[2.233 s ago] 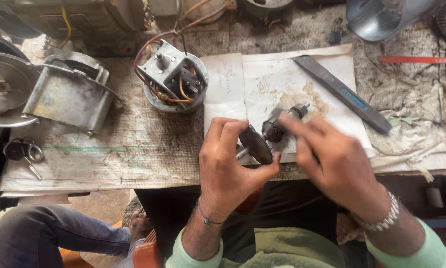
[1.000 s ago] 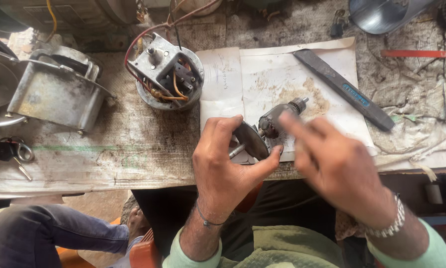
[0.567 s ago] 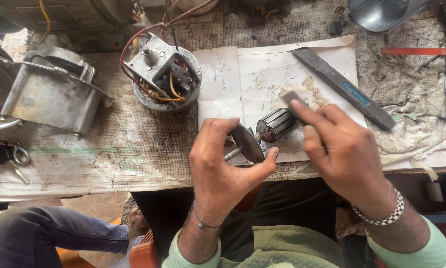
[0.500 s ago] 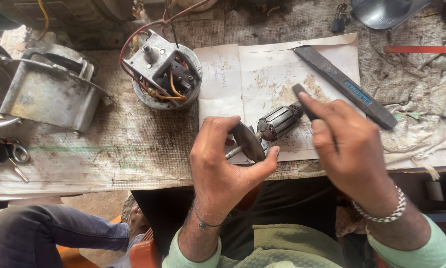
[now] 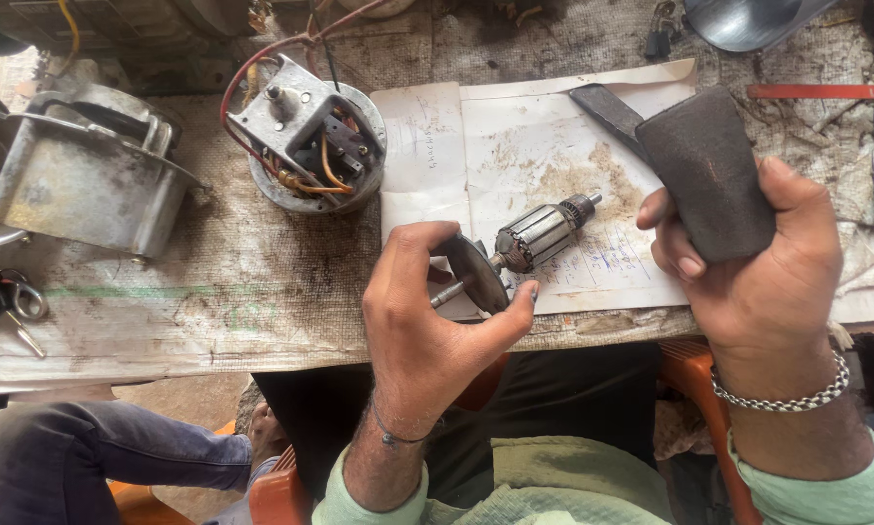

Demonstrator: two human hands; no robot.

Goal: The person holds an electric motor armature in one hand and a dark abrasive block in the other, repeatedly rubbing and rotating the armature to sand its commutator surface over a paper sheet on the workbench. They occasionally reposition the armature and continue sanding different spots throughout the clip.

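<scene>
We hold the armature (image 5: 534, 236) by its fan disc (image 5: 476, 272), our left hand (image 5: 422, 326) closed on the disc with thumb below and fingers over the top, the winding end pointing away from the grip over the dusty paper (image 5: 544, 156). Our right hand (image 5: 758, 258) is closed around a folded strip of dark sandpaper (image 5: 709, 175), lifted clear to the right of the armature. The risk we judge: the grip sits only on the thin disc, so the armature could twist or tip out onto the bench (image 5: 213, 292). Pressing the sandpaper hard could also score the commutator (image 5: 578, 207). A wired motor (image 5: 306, 136) lies beyond the left hand.
</scene>
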